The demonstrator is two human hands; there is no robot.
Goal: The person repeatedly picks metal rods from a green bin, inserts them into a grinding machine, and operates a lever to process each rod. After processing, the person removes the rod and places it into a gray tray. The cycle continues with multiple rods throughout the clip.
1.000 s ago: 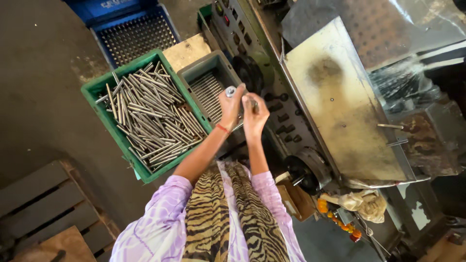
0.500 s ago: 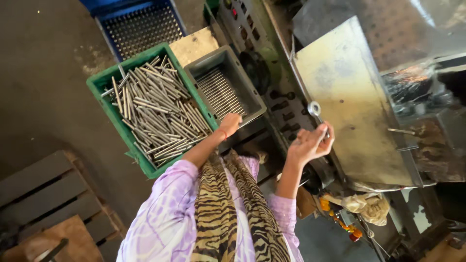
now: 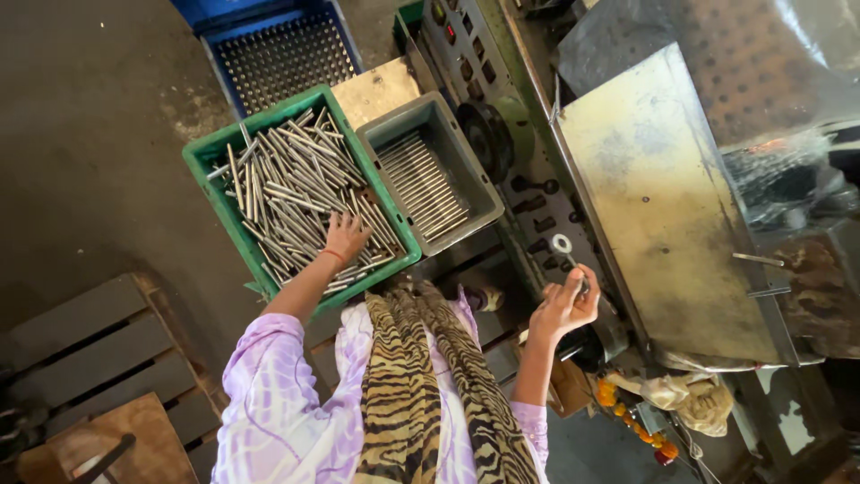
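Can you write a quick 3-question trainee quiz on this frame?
1. True or false: the left hand rests in the green crate of loose metal rods.
2. What does the right hand hold? A) a ring-ended metal part B) a blue tray C) a cloth
3. Fill in: the rods in the grey bin lie ____, unlike the jumbled pile in the green crate.

Key
1. True: the fingers touch the rods.
2. A, held up by the machine panel.
3. Neatly side by side.
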